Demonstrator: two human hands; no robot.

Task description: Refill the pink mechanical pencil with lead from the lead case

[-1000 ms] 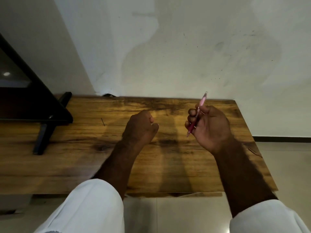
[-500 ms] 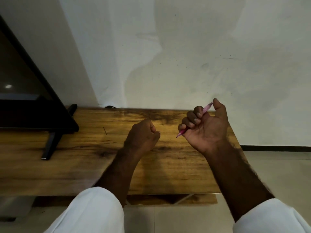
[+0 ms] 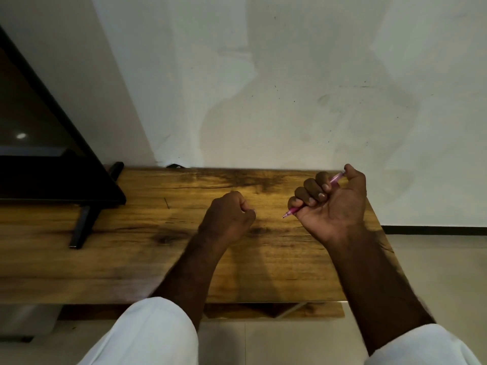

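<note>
My right hand point(image 3: 334, 206) is closed in a fist around the pink mechanical pencil point(image 3: 336, 178), palm turned towards me. The pencil lies slanted through the fist, its tip poking out at the lower left and its top end under my thumb at the upper right. My left hand point(image 3: 226, 219) hovers over the wooden table point(image 3: 158, 233) as a closed fist, a hand's width left of the pencil tip. Whatever is inside that fist is hidden. No lead case is visible.
A black screen point(image 3: 39, 154) on a black stand leg point(image 3: 84, 225) fills the table's left end. A thin dark stroke point(image 3: 166, 202) lies on the wood left of my left hand. The wall runs along the table's far edge; the table's right corner is beside my right wrist.
My right hand has rolled palm-up and closed into a fist around the pencil, thumb now on its top end, and the pencil has tilted flatter. My left fist has hardly moved.
</note>
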